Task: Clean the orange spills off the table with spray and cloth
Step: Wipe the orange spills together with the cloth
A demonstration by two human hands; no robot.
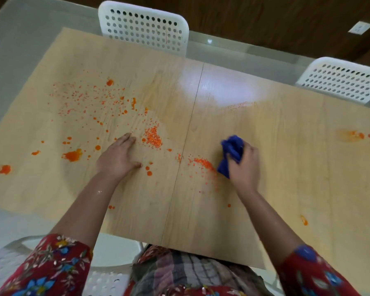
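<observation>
We are in the wiping step. Our right hand [245, 165] grips the bunched blue cloth [231, 150], fingers curled round it, and presses it to the table [265, 199] just at three o'clock of a patch of orange beads [203, 162] by the centre seam. Our left hand [115, 157] lies flat on the wood, fingers straight, holding nothing, with a denser orange cluster [153, 137] just at one o'clock of it.

Most of the mess is not yet wiped: drops and splotches [73, 155] spread from nine to eleven o'clock of the table, a smear [354, 135] sits at three o'clock, and a spot [304, 220] at five. The spray is not in view.

Next, we judge, the cloth must sweep toward nine o'clock through the nearest beads, gathering rather than scattering them. We can read no label or writing anywhere.
</observation>
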